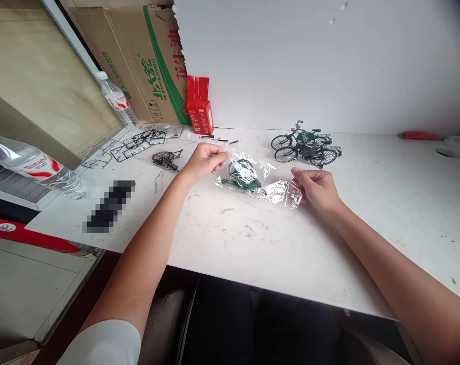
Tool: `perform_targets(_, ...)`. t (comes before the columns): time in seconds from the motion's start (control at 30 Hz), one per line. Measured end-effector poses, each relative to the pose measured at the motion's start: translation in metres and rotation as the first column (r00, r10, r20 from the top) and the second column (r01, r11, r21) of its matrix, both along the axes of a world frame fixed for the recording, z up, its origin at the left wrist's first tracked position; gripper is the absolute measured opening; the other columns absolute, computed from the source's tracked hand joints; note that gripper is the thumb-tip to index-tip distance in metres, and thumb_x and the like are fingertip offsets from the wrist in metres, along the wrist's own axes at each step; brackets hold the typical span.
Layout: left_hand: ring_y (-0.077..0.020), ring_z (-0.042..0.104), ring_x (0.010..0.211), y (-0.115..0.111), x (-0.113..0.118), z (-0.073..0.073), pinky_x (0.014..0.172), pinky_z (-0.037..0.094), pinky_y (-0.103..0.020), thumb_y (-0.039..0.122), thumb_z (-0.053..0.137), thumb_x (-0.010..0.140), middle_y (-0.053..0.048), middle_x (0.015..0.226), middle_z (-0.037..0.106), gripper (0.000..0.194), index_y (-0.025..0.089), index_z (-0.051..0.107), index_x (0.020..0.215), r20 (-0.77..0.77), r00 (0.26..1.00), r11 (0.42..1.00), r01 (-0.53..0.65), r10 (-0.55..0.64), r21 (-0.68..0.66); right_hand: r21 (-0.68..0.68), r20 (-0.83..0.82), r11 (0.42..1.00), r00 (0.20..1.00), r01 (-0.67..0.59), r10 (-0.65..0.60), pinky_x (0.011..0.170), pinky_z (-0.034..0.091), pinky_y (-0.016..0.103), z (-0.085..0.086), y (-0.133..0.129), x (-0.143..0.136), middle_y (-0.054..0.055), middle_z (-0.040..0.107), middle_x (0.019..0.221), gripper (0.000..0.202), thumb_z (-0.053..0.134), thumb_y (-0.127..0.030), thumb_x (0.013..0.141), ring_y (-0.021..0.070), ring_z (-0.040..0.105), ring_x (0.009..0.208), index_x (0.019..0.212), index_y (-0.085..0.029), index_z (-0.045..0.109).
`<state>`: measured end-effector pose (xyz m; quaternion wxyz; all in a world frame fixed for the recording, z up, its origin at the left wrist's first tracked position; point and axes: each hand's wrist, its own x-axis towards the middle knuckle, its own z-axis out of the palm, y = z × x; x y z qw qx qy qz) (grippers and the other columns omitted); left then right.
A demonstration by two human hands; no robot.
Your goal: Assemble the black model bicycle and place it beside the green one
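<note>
A clear plastic bag [279, 192] with green bicycle parts [245, 175] inside is stretched between my two hands. Its left end is pinched in my left hand [209, 161], fingers closed. My right hand [316, 188] grips the other end between thumb and fingers. The green parts, one of them a spoked wheel, lie toward the bag's left side. Behind my right hand stand two small model bicycles, a green one [300, 137] and a black one [309, 153]. Left of my left hand lies a dark cluster of bicycle parts [166, 159].
Dark part frames [139, 144] lie at the back left of the white table [253, 248]. Two water bottles [36, 163], a red packet [200, 106], a cardboard box [139, 61] and a blurred dark object [109, 206] are around. A red item [422, 135] lies back right.
</note>
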<state>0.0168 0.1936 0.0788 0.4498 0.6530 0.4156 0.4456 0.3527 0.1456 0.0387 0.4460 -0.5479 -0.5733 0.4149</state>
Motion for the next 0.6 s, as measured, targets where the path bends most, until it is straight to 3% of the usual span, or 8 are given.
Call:
perform_targets(0.3, -0.0076, 0.042, 0.047, -0.004, 0.003, 0.006, 0.05, 0.032, -0.026, 0.036, 0.086, 0.091, -0.001, 0.051, 0.052, 0.05, 0.017, 0.058, 0.054, 0.101, 0.994, 0.999, -0.039, 0.04, -0.008, 0.042, 0.139, 0.998, 0.989, -0.054, 0.048, 0.043, 0.036, 0.034, 0.004, -0.006, -0.004, 0.002, 0.046, 0.05, 0.078, 0.071, -0.085, 0.088, 0.0131, 0.041, 0.044, 0.048, -0.025, 0.044)
perform_targets(0.6, -0.0074, 0.046, 0.05, -0.006, 0.006, 0.006, 0.051, 0.035, -0.024, 0.038, 0.089, 0.09, 0.0, 0.056, 0.053, 0.047, 0.018, 0.059, 0.06, 0.215, 0.976, 0.999, -0.042, 0.047, -0.029, 0.07, 0.213, 0.994, 0.975, -0.086, 0.069, 0.05, 0.037, 0.036, 0.005, -0.008, -0.005, 0.001, 0.045, 0.045, 0.077, 0.066, -0.084, 0.093, 0.0139, 0.041, 0.043, 0.048, -0.025, 0.047)
